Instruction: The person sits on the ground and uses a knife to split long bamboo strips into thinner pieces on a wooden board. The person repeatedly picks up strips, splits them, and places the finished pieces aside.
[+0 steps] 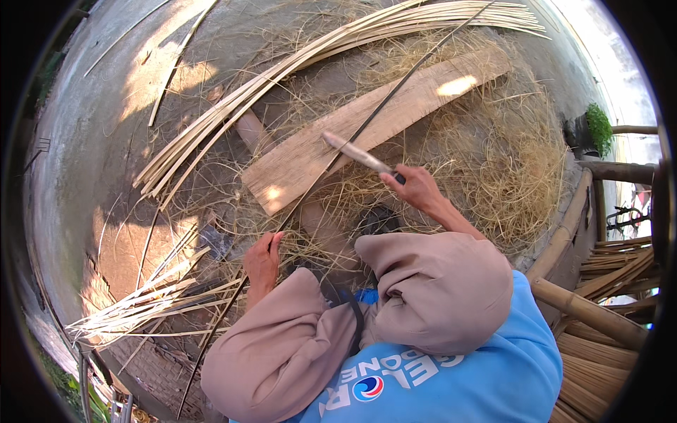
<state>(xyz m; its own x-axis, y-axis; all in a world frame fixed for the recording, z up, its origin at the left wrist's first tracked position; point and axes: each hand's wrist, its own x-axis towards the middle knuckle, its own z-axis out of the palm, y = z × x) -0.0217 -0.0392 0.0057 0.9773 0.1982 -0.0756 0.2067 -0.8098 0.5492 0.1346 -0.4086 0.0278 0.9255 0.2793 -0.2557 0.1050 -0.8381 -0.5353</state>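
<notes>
My right hand [416, 189] is closed round the dark handle of a knife [363, 156]. Its blade lies across a long dark strip [381, 106], probably bamboo, over a wooden board [310, 151]. The strip runs diagonally from the far right over the board and down past my left knee. My left hand [262, 262] pinches that strip just short of the board's near end. The board slopes up to the right, with patches of sunlight on it.
A bundle of long pale strips [282, 70] curves beyond the board. Shorter split strips [148, 307] lie at the left. Thin curled shavings [508, 169] heap on the right. A bamboo rail [564, 225] stands at the right, with more strips [599, 359] beyond it.
</notes>
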